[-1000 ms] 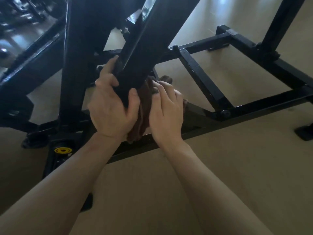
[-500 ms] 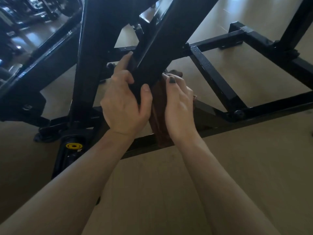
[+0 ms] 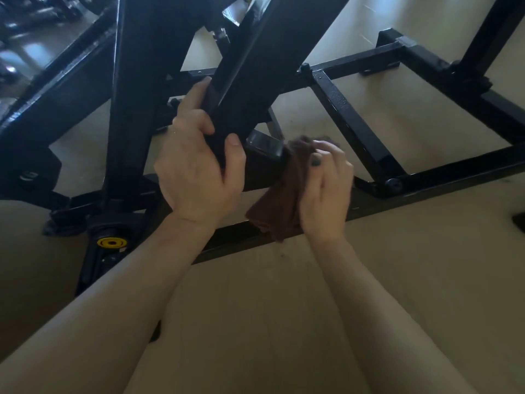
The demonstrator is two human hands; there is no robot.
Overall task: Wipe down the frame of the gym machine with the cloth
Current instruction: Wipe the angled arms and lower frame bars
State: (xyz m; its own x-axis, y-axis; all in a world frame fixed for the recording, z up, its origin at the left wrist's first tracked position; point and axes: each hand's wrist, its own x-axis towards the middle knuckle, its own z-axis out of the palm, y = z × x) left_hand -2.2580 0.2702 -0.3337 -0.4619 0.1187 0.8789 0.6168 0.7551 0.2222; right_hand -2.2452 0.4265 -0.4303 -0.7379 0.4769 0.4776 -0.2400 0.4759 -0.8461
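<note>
The left hand is wrapped round the slanted black beam of the gym machine, thumb across its front. Just right of the beam's lower end, the right hand grips the bunched brown cloth, which touches that end

Brightness: dim indoor scene, muted and low in contrast.
Light source: daylight from the upper right, washing the floor pale there.
Glare: bluish reflections on the floor at upper left; small highlights on the black frame.
Shadows: soft and dark beneath the frame at left; frame detail lost in black.
Blur: the cloth is smeared; forearms soft.
Distortion: wide-angle bending of bars towards the edges.
</note>
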